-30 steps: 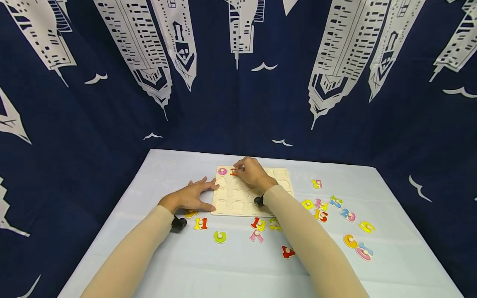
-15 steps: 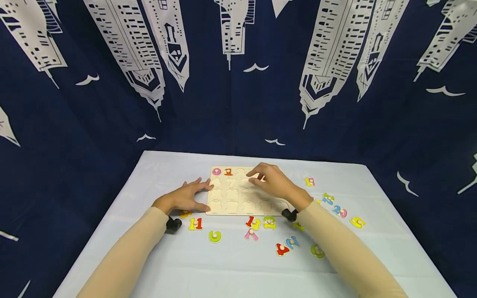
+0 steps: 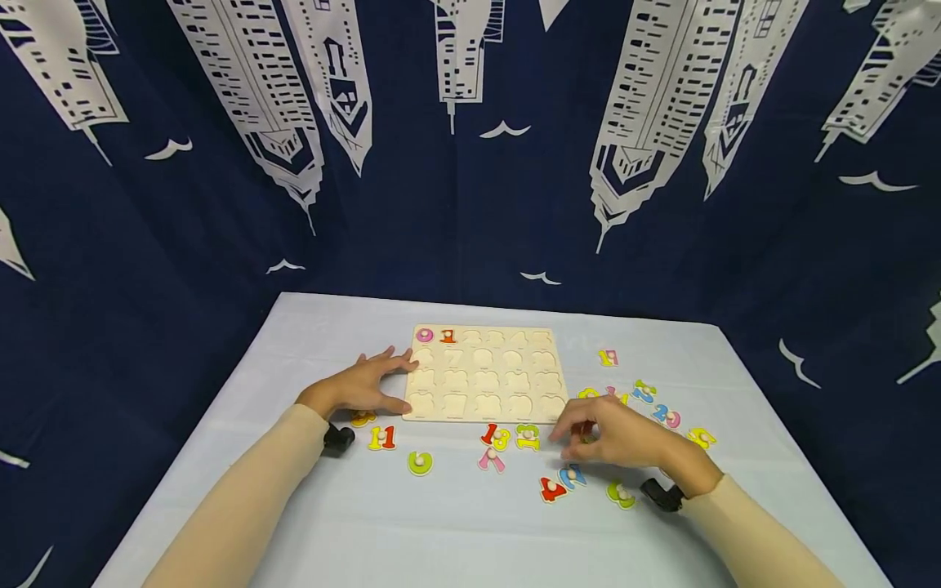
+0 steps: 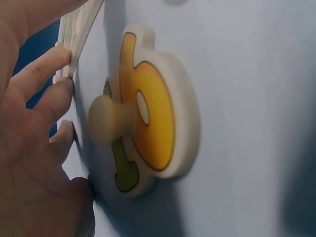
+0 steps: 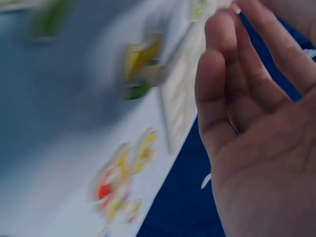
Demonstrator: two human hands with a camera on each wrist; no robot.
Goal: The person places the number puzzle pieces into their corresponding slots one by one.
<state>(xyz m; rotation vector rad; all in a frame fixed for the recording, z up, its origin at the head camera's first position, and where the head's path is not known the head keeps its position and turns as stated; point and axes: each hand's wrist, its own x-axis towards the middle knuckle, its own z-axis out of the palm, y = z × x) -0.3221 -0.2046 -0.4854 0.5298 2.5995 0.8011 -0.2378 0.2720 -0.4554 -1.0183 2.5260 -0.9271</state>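
A light wooden number-puzzle board point(image 3: 478, 359) lies on the table, with a pink 0 piece point(image 3: 425, 335) and an orange-red 1 piece point(image 3: 448, 336) in its far-left corner. Spread fingers of my left hand point(image 3: 360, 384) touch the board's left edge. Beside that hand, the left wrist view shows an orange-and-green number piece point(image 4: 155, 113) with a wooden knob. Off the board's near right corner, my right hand point(image 3: 621, 433) hovers with fingers loosely bent and nothing visible in them. Close to it lie a yellow-green piece point(image 3: 527, 437), a blue piece point(image 3: 572, 476) and a red 4 point(image 3: 552, 489).
Several number pieces lie scattered right of the board, including a pink-and-yellow one point(image 3: 608, 358) and a yellow one point(image 3: 702, 438). In front are an 11 point(image 3: 381, 438), a green curved piece point(image 3: 420, 463) and a pink piece point(image 3: 491, 460). A dark blue printed cloth point(image 3: 470, 204) hangs behind.
My right hand has let go of the orange-red 1, which now sits in the board, and moved right and toward me to the loose pieces. My left hand has stayed at the board's edge.
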